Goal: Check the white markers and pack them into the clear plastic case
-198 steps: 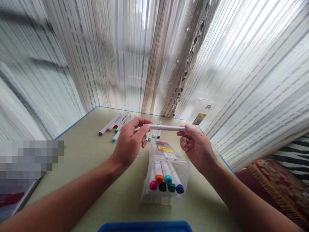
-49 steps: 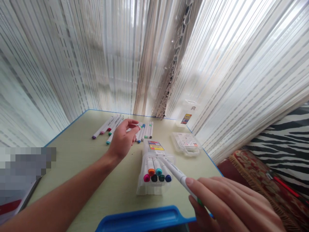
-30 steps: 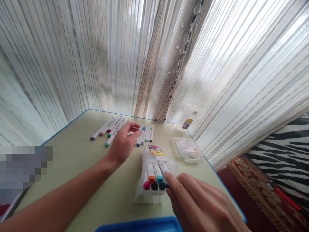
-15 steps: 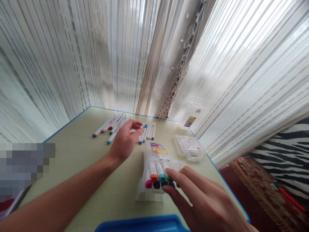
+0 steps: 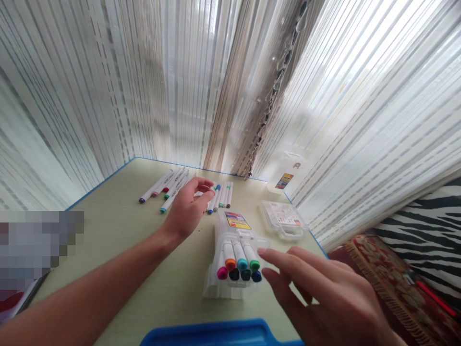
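Note:
My right hand (image 5: 313, 278) is just right of a clear plastic case (image 5: 225, 226), its thumb and index finger apart with nothing between them. Markers with coloured caps lie in the case in two layers, among them an orange-capped marker (image 5: 229, 257), a green-capped marker (image 5: 252, 257) and a pink-capped one (image 5: 222, 273). My left hand (image 5: 189, 204) is over the far part of the table, fingers loosely bent and a gap between thumb and forefinger. Its fingertips are close to a row of loose white markers (image 5: 224, 194), partly covering some. I see nothing held in it.
Several more white markers (image 5: 173, 182) lie left of my left hand. A clear case lid or box (image 5: 283, 218) rests at the right, with another clear case (image 5: 284, 180) upright behind it. A blue tray (image 5: 212, 334) is at the near edge. Striped curtains (image 5: 180, 96) hang behind the table.
My right hand has let go of the green-capped marker in the case and moved a little to the right. My left hand has stayed in place.

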Demonstrator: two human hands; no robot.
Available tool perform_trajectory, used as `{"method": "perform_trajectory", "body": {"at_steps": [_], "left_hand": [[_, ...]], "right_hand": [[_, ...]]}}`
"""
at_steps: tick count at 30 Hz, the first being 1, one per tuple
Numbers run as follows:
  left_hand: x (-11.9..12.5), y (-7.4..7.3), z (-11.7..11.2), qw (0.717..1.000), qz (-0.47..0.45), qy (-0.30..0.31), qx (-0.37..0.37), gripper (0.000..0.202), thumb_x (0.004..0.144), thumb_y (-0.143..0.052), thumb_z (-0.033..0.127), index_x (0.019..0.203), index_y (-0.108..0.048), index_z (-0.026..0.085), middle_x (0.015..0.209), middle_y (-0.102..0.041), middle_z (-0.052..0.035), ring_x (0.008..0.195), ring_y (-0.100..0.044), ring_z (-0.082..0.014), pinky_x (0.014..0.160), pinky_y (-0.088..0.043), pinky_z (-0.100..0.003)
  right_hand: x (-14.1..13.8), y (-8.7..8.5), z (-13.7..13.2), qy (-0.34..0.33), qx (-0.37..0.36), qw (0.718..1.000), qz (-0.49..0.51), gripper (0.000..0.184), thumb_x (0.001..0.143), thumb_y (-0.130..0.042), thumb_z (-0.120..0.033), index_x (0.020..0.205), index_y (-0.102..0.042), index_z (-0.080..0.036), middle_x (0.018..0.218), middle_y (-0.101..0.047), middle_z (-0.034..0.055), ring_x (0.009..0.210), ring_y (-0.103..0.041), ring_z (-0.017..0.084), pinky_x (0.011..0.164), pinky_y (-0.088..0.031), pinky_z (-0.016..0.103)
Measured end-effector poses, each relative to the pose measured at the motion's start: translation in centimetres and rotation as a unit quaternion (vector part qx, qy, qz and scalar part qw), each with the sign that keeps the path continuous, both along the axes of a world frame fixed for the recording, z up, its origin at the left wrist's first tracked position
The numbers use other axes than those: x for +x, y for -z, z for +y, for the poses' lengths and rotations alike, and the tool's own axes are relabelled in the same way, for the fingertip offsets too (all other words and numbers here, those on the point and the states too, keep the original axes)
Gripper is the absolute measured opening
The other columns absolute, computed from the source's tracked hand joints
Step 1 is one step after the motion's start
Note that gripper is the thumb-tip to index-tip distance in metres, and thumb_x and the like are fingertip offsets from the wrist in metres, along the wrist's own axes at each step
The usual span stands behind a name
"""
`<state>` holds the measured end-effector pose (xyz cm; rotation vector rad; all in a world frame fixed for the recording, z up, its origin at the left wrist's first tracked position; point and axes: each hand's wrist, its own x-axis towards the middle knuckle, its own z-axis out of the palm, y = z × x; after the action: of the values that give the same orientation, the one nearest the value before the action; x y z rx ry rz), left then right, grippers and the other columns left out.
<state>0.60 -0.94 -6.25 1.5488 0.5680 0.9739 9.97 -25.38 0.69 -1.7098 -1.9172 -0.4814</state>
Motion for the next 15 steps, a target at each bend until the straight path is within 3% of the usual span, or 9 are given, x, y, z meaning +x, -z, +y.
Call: {"method": "perform_trajectory", "body": {"at_steps": [5, 7, 11, 15], "left_hand": [[0.0, -0.1, -0.1, 1.0, 0.009, 0.004, 0.001, 0.02, 0.082, -0.063, 0.029, 0.098, -0.063, 0.017, 0.091, -0.065, -0.0028, 0.048, -0.046, -0.0063, 0.045, -0.037, -0.023], [-0.1, -0.3, -0.1, 1.0, 0.01, 0.004, 0.001, 0.02, 0.081, -0.063, 0.029, 0.097, -0.063, 0.017, 0.091, -0.065, -0.0027, 0.048, -0.046, -0.0059, 0.044, -0.037, -0.023], [-0.3, -0.6, 0.1, 1.0, 0.011, 0.021, -0.018, 0.017, 0.08, -0.062, 0.03, 0.09, -0.063, 0.016, 0.076, -0.06, 0.0008, 0.045, -0.043, -0.0065, 0.042, -0.033, -0.022], [-0.5, -0.7, 0.1, 0.998, 0.032, 0.048, 0.0, 0.018, 0.084, -0.058, 0.033, 0.08, -0.064, 0.016, 0.053, -0.045, 0.0061, 0.043, -0.038, -0.0087, 0.043, -0.028, -0.023]], "right_hand": [[2.6, -2.2, 3.6, 0.038, 0.073, 0.994, 0.069, 0.008, 0.091, -0.065, -0.019, 0.088, -0.072, -0.019, 0.066, -0.069, -0.0013, 0.051, -0.059, 0.009, 0.052, -0.046, 0.021], [4.8, -2.1, 6.5, 0.068, 0.096, 0.985, 0.128, 0.016, 0.092, -0.065, -0.027, 0.079, -0.07, -0.018, 0.059, -0.065, -0.0011, 0.05, -0.057, 0.011, 0.05, -0.043, 0.022], [8.8, 1.1, 11.6, 0.084, 0.092, 0.949, 0.29, 0.04, 0.095, -0.054, -0.036, 0.058, -0.05, -0.02, 0.046, -0.047, -0.0042, 0.042, -0.041, 0.009, 0.043, -0.033, 0.023], [9.8, 4.7, 12.5, 0.099, 0.06, 0.956, 0.268, 0.044, 0.089, -0.058, -0.034, 0.051, -0.038, -0.022, 0.045, -0.036, -0.0063, 0.044, -0.033, 0.008, 0.046, -0.027, 0.024]]}}
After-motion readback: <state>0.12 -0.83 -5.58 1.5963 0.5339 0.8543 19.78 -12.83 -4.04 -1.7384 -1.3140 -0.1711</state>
